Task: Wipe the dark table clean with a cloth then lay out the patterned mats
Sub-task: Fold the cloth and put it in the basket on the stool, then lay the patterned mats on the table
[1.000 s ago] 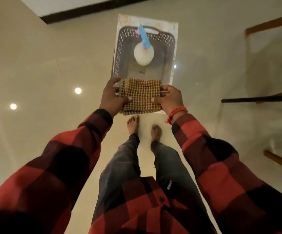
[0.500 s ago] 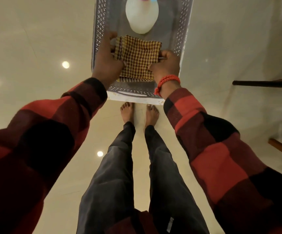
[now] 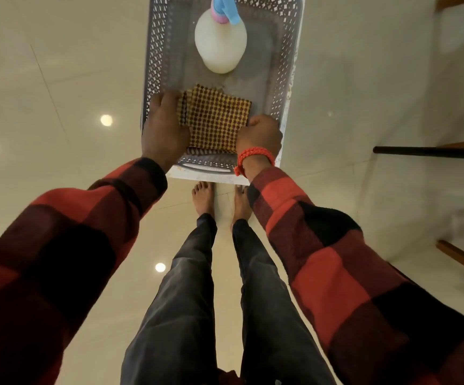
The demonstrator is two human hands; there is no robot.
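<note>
Holding the mats (image 3: 216, 122) from both sides, the left hand (image 3: 164, 129) and right hand (image 3: 259, 134) kept the folded stack low inside the basket (image 3: 153, 65) on the floor, near its front wall, with the bottle (image 3: 221, 43) standing apart behind. Each grip was curled on a mat edge. From here, I judged a lopsided pull could fan the loose layers and drop one, or a mat corner could nudge the bottle over. Against the frame a second earlier, the mats sat deeper in the basket and both hands reached lower, the feet closer to it.
</note>
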